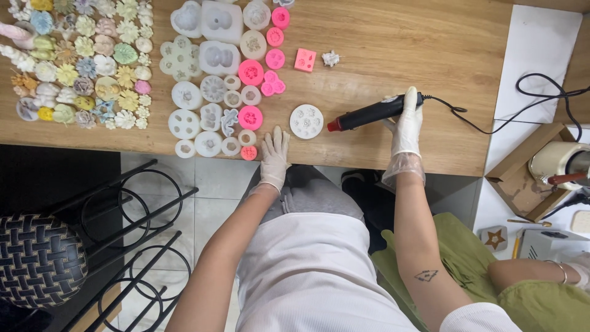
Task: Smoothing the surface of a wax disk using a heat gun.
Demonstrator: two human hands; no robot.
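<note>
A small craft workshop: a wooden tabletop [430, 37] carries rows of white and pink silicone moulds [215, 92] and, at its left edge, pastel cast flowers [86, 61]

A black heat gun [373, 112] with a red nozzle lies nearly level, tip aimed at a round white mould [306, 121] flat on the table, just beside it.

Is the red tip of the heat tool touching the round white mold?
Apart. The head view shows bare wood between heat tool's tip and round white mold.
</note>
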